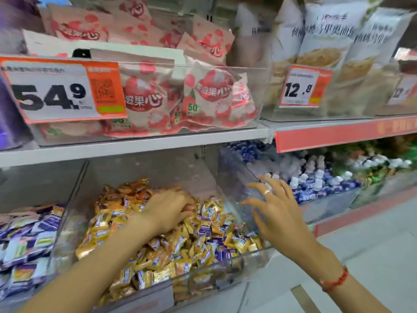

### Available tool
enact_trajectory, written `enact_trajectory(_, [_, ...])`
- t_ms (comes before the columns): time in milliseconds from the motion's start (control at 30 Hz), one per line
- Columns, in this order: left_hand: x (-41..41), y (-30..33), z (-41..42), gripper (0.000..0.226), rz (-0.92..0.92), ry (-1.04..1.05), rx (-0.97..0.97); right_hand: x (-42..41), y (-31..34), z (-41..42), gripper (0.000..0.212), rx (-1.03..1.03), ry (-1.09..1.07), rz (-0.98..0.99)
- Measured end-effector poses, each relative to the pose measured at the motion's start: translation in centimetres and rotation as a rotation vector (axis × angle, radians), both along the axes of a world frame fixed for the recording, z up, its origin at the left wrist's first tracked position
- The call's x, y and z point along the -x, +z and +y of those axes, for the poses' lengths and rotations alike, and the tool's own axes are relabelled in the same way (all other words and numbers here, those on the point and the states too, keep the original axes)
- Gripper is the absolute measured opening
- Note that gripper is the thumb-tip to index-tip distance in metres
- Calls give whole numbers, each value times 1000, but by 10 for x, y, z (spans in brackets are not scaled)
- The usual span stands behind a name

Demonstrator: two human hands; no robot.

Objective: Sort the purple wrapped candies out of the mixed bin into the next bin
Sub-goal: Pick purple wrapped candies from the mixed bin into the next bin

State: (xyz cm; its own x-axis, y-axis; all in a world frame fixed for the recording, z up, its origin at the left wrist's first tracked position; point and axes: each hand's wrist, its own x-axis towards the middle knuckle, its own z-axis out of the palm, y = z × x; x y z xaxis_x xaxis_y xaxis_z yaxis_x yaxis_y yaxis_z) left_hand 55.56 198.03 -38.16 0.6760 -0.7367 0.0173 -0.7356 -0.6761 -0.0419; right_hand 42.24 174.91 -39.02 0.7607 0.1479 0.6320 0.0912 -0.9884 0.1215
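So I'm looking at a shop aisle here, white metal shelving with clear plastic bins on the lower shelf [135, 146] and a pale tiled floor [372, 256] off to the right. Up top there's a bin of pink and white snack bags [203, 91] behind an orange price tag [58, 91] reading 54.9, and next to it pale bags with a 12.8 tag [301, 85].

The mixed bin [158, 288] sits dead centre, full of mostly gold wrapped candies [158, 256] with purple wrapped candies [204, 229] scattered through, thickest in the right half of the pile. The next bin [24, 240] on the left holds purple and white packets.

The left hand [168, 208] is down in the pile, grip curled shut into the candies, fingers buried, so I can't tell what it has caught. Several purple ones lie just beside it to the right. The right hand [275, 211] hovers by the bin's right wall, grip spread wide and holding nothing, a ring [267, 192] on one finger and a red bracelet [336, 280] at the wrist. Beyond it is a bin of blue and white candies [316, 184].
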Motion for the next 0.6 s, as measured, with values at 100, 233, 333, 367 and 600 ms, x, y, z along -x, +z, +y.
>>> enact_trajectory(100, [-10, 2, 18, 39, -35, 197, 10, -7, 14, 7, 33, 4, 78, 7])
enact_trajectory(233, [8, 15, 20, 53, 84, 51, 171, -26, 34, 35, 24, -119, 125, 474])
enact_trajectory(333, [26, 19, 19, 49, 313, -102, 10, -52, 30, 49, 32, -86, 91, 832])
enact_trajectory(367, [27, 17, 22, 50, 325, -96, -83, -59, 27, 53, 41, -105, 95, 922])
enact_trajectory(600, [30, 8, 36, 51, 50, 145, -4, -75, 16, 47, 34, -389, 107, 757])
